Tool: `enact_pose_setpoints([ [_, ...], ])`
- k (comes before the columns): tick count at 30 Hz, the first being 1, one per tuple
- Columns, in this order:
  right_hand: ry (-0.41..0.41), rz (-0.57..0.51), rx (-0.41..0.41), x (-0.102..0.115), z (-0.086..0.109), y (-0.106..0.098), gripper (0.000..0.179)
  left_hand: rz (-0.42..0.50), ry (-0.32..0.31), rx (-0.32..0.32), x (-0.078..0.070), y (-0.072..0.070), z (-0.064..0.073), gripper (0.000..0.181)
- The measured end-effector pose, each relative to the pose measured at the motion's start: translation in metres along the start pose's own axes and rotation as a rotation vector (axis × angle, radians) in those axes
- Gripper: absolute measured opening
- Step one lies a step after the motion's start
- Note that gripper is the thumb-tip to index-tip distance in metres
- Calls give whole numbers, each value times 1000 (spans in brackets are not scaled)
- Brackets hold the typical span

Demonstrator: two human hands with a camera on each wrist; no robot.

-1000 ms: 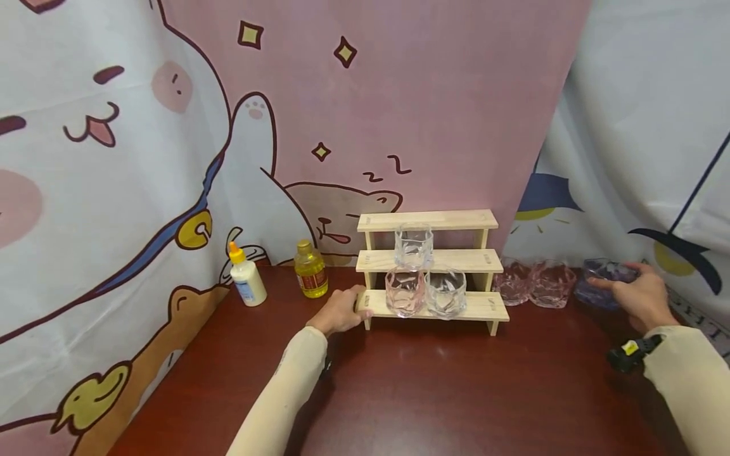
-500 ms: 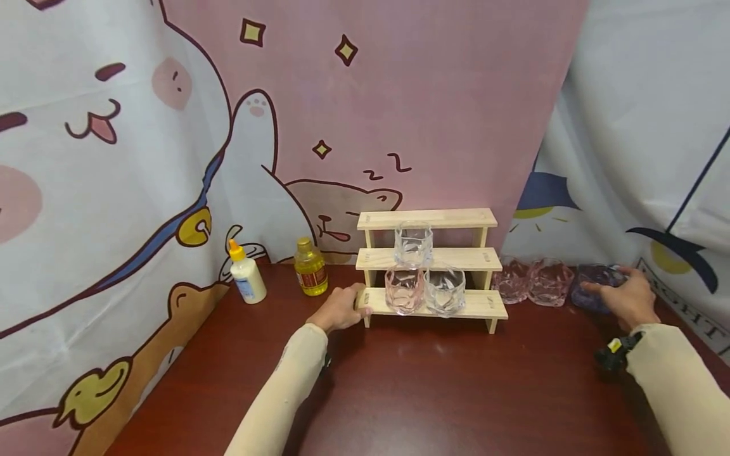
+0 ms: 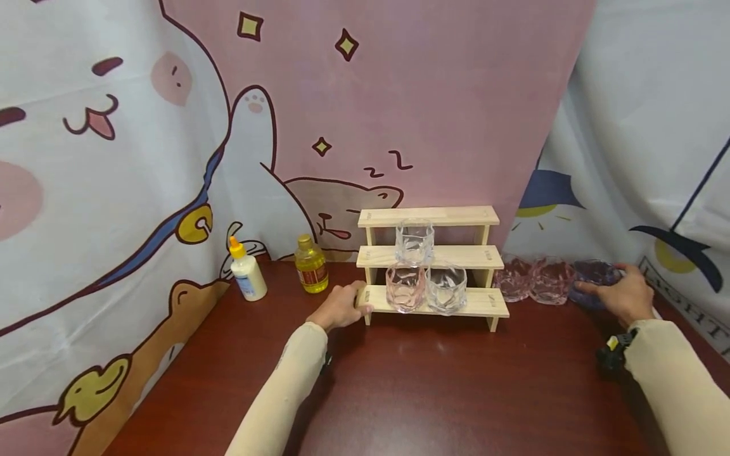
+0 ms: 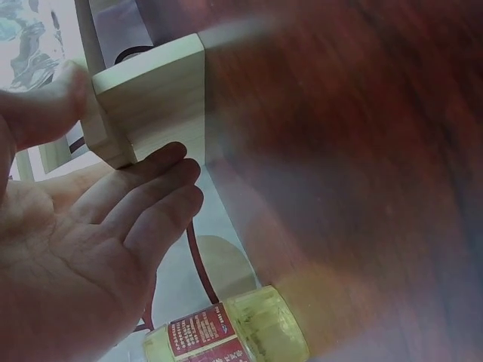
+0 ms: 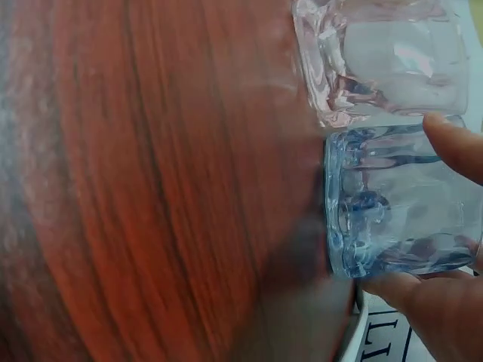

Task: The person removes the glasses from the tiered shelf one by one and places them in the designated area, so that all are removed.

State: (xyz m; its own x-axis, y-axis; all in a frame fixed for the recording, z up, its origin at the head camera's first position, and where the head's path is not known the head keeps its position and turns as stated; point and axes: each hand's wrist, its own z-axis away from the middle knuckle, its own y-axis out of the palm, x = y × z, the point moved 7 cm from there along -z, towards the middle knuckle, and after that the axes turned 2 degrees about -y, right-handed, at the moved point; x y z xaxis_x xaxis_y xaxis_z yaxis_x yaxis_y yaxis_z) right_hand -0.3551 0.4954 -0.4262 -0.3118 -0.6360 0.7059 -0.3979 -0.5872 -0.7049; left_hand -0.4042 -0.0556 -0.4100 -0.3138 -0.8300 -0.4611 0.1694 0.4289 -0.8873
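My right hand (image 3: 630, 295) holds a blue-purple glass (image 3: 592, 282) with thumb and fingers on opposite sides. In the right wrist view the blue glass (image 5: 404, 200) stands on the table close beside a pink glass (image 5: 385, 60). Two pink glasses, the inner one (image 3: 549, 282) and the outer one (image 3: 513, 278), stand in line with it. My left hand (image 3: 338, 308) grips the left end of a three-step wooden stand (image 3: 485, 304), thumb on the lowest board. On that board sit a pink glass (image 3: 405, 290) and a clear glass (image 3: 447, 291); another clear glass (image 3: 414, 242) sits on the middle board.
A white glue bottle with an orange cap (image 3: 248, 275) and a yellow oil bottle (image 3: 311, 266) stand at the back left of the dark red table (image 3: 433, 392). A printed cloth (image 3: 456, 114) hangs behind and along the sides.
My right hand has moved left with the blue-purple glass, bringing it up beside the pink glasses. The left hand stays at the stand's end.
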Motion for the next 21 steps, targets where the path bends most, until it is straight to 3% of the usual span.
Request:
enact_pose_setpoints([
  [7,-40,48,33,-1,-1,3,108,7,-5,13,0,-1,0,62],
  [21,-120,48,123,9,9,1,112,-22,-2,0,0,-1,-1,63],
])
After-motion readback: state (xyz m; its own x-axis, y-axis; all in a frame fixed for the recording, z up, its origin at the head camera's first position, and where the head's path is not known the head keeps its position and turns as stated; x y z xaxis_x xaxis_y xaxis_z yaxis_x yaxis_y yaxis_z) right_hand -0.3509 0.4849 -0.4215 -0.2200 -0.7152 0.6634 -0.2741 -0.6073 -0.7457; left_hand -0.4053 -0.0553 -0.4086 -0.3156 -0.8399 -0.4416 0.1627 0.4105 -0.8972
